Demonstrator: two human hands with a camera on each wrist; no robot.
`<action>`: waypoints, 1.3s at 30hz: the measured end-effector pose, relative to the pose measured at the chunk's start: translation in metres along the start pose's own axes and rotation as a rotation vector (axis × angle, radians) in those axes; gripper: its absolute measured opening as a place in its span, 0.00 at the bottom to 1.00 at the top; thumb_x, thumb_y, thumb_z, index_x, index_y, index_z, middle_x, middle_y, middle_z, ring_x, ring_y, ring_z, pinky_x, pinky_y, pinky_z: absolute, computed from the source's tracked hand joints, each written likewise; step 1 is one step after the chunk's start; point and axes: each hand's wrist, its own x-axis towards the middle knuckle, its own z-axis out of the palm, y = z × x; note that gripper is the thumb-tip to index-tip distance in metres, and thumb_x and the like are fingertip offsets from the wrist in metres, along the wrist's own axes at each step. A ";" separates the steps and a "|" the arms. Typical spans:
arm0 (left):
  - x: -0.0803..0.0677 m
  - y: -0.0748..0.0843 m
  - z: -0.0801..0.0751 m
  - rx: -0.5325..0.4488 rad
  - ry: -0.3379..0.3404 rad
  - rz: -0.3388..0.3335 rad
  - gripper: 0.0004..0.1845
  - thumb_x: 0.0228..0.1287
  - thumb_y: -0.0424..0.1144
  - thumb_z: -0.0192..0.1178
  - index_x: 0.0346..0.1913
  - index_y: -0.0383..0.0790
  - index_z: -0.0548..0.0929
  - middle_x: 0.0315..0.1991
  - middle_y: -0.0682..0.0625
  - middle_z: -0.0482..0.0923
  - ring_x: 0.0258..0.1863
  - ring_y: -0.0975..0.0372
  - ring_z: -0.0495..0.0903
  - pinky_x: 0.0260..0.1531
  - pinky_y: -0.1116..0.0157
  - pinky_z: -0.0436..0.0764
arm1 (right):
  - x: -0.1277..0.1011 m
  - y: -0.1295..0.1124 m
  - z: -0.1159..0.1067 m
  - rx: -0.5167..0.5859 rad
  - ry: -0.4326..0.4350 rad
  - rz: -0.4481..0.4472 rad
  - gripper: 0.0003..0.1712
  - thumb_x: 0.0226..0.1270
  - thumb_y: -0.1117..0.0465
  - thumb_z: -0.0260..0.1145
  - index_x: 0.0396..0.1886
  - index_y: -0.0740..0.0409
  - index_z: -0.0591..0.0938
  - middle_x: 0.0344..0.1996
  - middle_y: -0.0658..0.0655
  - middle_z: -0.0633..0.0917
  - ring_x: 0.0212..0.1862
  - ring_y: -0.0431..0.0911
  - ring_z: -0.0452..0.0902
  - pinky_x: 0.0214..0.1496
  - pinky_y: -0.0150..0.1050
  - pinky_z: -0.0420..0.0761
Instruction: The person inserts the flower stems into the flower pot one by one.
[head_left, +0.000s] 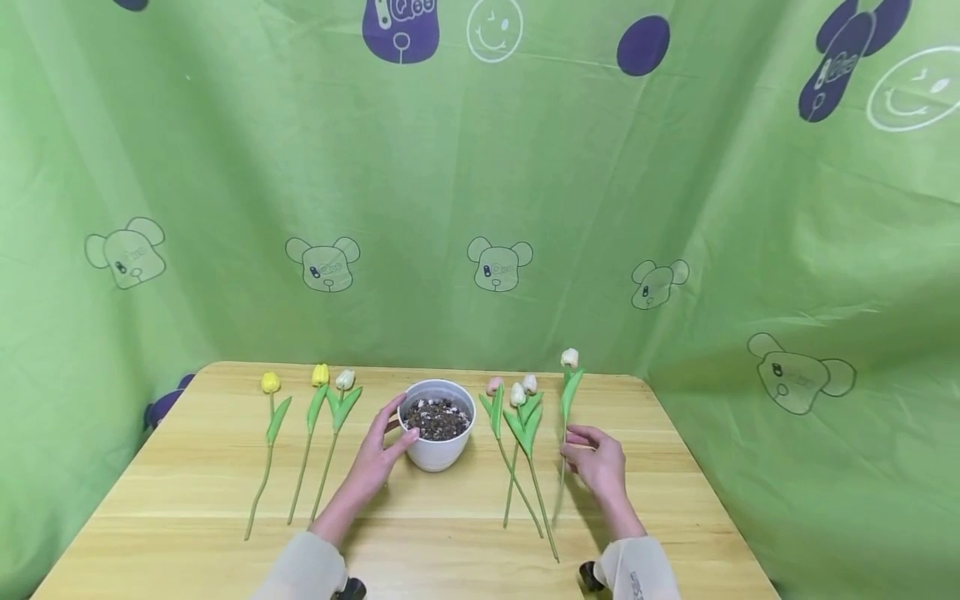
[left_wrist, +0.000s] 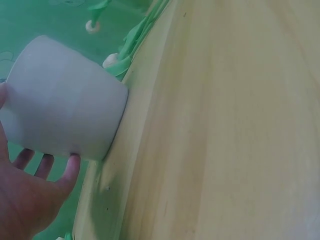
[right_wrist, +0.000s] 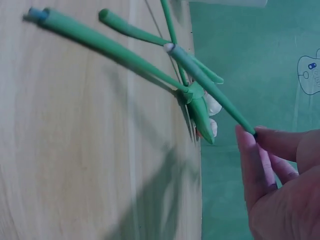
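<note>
A white flower pot (head_left: pixel 437 455) filled with dark soil (head_left: pixel 435 418) stands upright on the table. My left hand (head_left: pixel 372 458) holds its left side, with the thumb at the front rim; the left wrist view shows fingertips against the pot wall (left_wrist: pixel 65 100). At the right, my right hand (head_left: pixel 602 465) pinches the green stem of a white tulip (head_left: pixel 570 358), raised off the table with its bloom pointing away from me. In the right wrist view the stem (right_wrist: pixel 215 92) runs out between thumb and fingers, its cut end free.
Between pot and right hand lie a pink tulip (head_left: pixel 495 385) and two white tulips (head_left: pixel 518 395), their stems crossing. Left of the pot are two yellow tulips (head_left: pixel 271 382) and another white tulip (head_left: pixel 345 380). A green curtain (head_left: pixel 420 208) hangs behind the wooden table (head_left: pixel 187 500).
</note>
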 end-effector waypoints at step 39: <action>-0.002 0.005 -0.001 -0.055 -0.003 0.003 0.37 0.72 0.47 0.65 0.80 0.56 0.62 0.82 0.42 0.56 0.74 0.40 0.65 0.67 0.33 0.71 | 0.009 -0.086 0.055 0.287 0.006 -0.255 0.27 0.65 0.74 0.71 0.64 0.65 0.79 0.54 0.69 0.82 0.40 0.40 0.83 0.47 0.43 0.91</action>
